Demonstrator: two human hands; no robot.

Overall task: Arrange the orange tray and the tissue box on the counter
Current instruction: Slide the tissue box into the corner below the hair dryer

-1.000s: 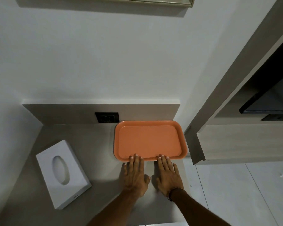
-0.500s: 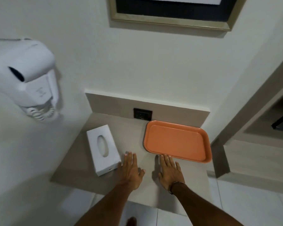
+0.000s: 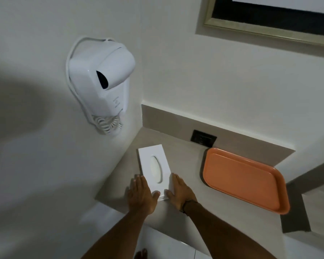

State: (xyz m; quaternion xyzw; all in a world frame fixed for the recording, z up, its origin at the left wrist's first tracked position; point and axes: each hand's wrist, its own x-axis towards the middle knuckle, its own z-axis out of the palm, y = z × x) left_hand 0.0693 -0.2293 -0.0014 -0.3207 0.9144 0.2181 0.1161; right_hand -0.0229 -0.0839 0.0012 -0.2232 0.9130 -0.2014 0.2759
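A white tissue box point(image 3: 147, 156) with an oval opening lies on the grey counter point(image 3: 183, 157), near the left wall. My left hand point(image 3: 140, 193) lies flat against its left side and my right hand point(image 3: 180, 192) against its right side. Both thumbs rest at the box's near end, so the box is clasped between my hands. The empty orange tray point(image 3: 241, 180) sits on the right part of the counter, close to the back ledge and apart from both hands.
A white wall-mounted hair dryer point(image 3: 101, 81) hangs on the left wall above the counter. A black socket point(image 3: 204, 138) is set in the back ledge. A framed picture point(image 3: 269, 21) hangs higher up. A wooden cabinet point(image 3: 318, 202) borders the counter on the right.
Both hands moved left from the counter in front of the tray to the two sides of the tissue box. The view swung left and up. The tray has not moved.
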